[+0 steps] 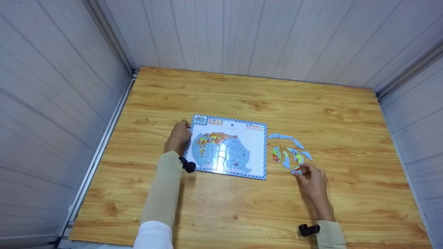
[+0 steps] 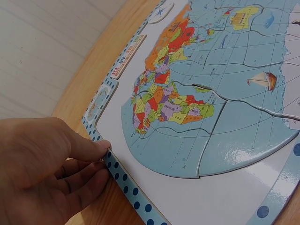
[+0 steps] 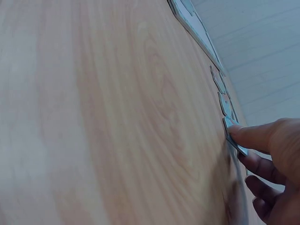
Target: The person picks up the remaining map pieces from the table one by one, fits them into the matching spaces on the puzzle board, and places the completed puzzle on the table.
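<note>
A world-map jigsaw board (image 1: 228, 176) with a blue dotted border lies on the table, its left and middle parts filled with fitted map pieces. At its left edge my left hand (image 1: 180, 134) pinches the border, the thumb on top and the other fingers against the side, as the left wrist view shows. Right of the board, my right hand (image 1: 313, 180) holds a small blue and red puzzle piece (image 1: 296, 171) between thumb and fingers. In the right wrist view the thumb covers part of this puzzle piece (image 3: 229, 123).
Several loose pieces lie between the board and my right hand, among them a green and red piece (image 1: 276, 154), a curved blue strip (image 1: 286, 159) and a long blue strip (image 1: 280, 136). Pale panel walls (image 1: 242, 38) enclose the wooden table (image 1: 228, 218) at the back and sides.
</note>
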Demonstrator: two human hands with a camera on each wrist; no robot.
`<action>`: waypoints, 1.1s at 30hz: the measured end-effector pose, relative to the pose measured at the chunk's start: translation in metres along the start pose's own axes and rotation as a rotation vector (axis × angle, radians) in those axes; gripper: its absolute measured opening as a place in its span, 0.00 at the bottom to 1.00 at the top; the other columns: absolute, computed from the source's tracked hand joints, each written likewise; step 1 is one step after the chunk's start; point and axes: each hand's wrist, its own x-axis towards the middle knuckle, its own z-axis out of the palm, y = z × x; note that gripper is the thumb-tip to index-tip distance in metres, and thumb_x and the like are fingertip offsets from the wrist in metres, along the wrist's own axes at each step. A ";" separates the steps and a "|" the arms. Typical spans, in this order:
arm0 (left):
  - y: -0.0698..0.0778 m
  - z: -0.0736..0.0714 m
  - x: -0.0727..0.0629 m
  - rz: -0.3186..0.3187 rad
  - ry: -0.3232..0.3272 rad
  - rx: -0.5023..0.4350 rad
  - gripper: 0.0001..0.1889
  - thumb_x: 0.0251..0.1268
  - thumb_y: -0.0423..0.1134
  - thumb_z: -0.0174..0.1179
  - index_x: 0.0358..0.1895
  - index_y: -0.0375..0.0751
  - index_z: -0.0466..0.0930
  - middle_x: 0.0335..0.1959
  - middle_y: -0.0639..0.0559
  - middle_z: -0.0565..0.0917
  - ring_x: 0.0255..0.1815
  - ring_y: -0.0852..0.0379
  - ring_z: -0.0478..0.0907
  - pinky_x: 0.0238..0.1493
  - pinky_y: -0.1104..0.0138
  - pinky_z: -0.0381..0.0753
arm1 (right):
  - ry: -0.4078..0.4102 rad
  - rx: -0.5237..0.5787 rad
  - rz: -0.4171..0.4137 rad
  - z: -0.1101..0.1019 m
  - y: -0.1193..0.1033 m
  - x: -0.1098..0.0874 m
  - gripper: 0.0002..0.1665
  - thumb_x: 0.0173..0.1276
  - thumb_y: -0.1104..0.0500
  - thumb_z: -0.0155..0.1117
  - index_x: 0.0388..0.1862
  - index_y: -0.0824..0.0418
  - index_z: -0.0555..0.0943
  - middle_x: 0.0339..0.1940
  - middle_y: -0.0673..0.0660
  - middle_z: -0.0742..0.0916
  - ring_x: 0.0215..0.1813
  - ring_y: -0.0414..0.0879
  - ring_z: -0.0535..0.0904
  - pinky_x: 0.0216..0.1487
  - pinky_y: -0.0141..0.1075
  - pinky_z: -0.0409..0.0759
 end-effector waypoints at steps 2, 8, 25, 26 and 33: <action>0.000 0.000 0.000 0.002 0.002 -0.005 0.16 0.69 0.30 0.44 0.58 0.37 0.65 0.53 0.40 0.71 0.53 0.46 0.70 0.56 0.55 0.72 | 0.007 0.014 -0.003 -0.001 0.000 0.001 0.16 0.60 0.60 0.70 0.46 0.63 0.80 0.33 0.59 0.85 0.47 0.56 0.73 0.56 0.52 0.57; -0.002 0.000 0.000 0.027 0.008 0.014 0.16 0.68 0.30 0.44 0.58 0.35 0.65 0.55 0.38 0.71 0.52 0.46 0.69 0.56 0.55 0.71 | -0.010 0.078 0.037 -0.005 0.000 0.002 0.12 0.65 0.57 0.65 0.44 0.62 0.82 0.36 0.62 0.86 0.50 0.55 0.72 0.60 0.54 0.56; 0.001 -0.001 0.001 -0.042 -0.028 -0.007 0.16 0.70 0.31 0.44 0.59 0.38 0.64 0.56 0.41 0.71 0.55 0.46 0.69 0.58 0.55 0.71 | 0.012 0.276 0.103 -0.001 -0.010 0.010 0.12 0.65 0.55 0.65 0.41 0.63 0.82 0.38 0.60 0.86 0.37 0.30 0.79 0.40 0.20 0.73; 0.002 -0.002 0.000 -0.045 -0.033 -0.007 0.17 0.70 0.31 0.44 0.60 0.39 0.64 0.57 0.41 0.71 0.55 0.46 0.69 0.59 0.55 0.71 | 0.014 0.277 0.101 -0.001 -0.011 0.011 0.12 0.65 0.55 0.65 0.41 0.63 0.82 0.38 0.60 0.86 0.37 0.30 0.78 0.40 0.20 0.73; 0.000 -0.001 0.000 -0.030 -0.031 -0.014 0.16 0.70 0.31 0.44 0.59 0.39 0.64 0.56 0.41 0.71 0.55 0.46 0.70 0.58 0.55 0.71 | -0.004 0.296 0.099 0.001 -0.019 0.013 0.13 0.66 0.54 0.64 0.42 0.61 0.82 0.38 0.58 0.85 0.39 0.33 0.78 0.41 0.23 0.73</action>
